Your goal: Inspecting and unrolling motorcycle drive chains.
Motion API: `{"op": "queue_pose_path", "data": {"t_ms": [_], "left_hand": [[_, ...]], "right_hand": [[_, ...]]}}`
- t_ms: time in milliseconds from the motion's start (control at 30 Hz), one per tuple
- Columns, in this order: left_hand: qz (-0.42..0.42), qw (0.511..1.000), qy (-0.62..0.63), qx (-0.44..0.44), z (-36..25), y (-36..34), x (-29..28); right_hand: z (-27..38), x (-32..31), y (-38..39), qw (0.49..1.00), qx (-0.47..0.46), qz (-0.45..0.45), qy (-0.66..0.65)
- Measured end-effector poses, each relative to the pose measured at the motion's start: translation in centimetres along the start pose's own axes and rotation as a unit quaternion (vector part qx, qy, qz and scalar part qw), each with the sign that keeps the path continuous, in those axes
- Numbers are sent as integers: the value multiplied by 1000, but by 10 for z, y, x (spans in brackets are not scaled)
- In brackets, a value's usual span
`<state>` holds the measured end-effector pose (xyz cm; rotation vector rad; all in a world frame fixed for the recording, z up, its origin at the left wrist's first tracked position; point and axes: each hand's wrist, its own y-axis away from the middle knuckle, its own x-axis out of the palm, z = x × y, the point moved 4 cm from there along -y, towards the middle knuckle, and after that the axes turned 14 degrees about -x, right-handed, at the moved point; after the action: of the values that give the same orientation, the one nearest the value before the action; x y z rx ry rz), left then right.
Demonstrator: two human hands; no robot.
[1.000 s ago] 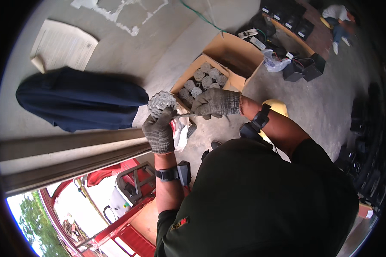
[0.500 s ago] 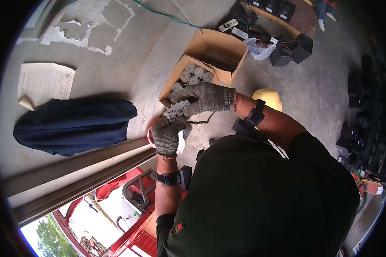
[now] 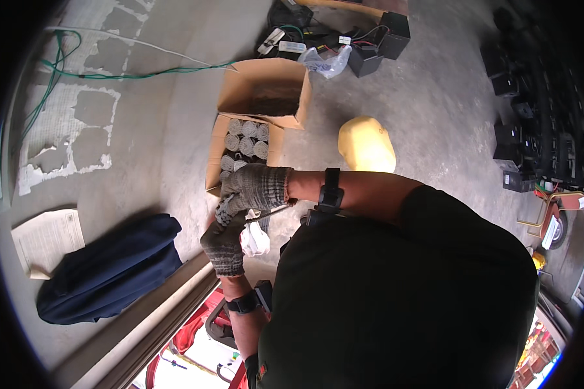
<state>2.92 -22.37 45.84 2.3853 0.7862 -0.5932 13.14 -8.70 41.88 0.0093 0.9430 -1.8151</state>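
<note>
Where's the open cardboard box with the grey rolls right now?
In the head view, the box of grey rolls is left of centre, just beyond the gloved right hand and beside another open cardboard box.

Grey-brown knitted gloves point(image 3: 224, 251) cover the fingers point(image 3: 235, 186), with lighter and darker bands toward the cuffs point(image 3: 282, 186). Behind the fingers, each forearm wears a black strap point(image 3: 331, 188), the left with a blocky dark device point(image 3: 264, 295). Farther back, a blackish shirt point(image 3: 402, 292) bears a small red mark point(image 3: 262, 369).

Coarse matt roll point(image 3: 224, 215), ribbed knit-cloth gloves point(image 3: 261, 187), dull cardboard box point(image 3: 276, 141), glossy translucent plastic bag point(image 3: 327, 63)
</note>
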Motion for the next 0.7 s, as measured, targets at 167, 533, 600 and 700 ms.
{"op": "queue_pose_path", "data": {"t_ms": [167, 533, 600, 700], "left_hand": [[9, 999, -16, 40, 2, -10, 9], [92, 995, -10, 37, 1, -46, 0], [94, 994, 54, 8, 10, -60, 0], [100, 993, -24, 54, 39, -88, -4]], "right_hand": [[-15, -2, 2, 995, 67, -10, -79], [-13, -18, -22, 989, 105, 101, -7], [-16, -23, -31, 993, 82, 75, 35], [-27, -20, -50, 963, 151, 204, 91]]}}
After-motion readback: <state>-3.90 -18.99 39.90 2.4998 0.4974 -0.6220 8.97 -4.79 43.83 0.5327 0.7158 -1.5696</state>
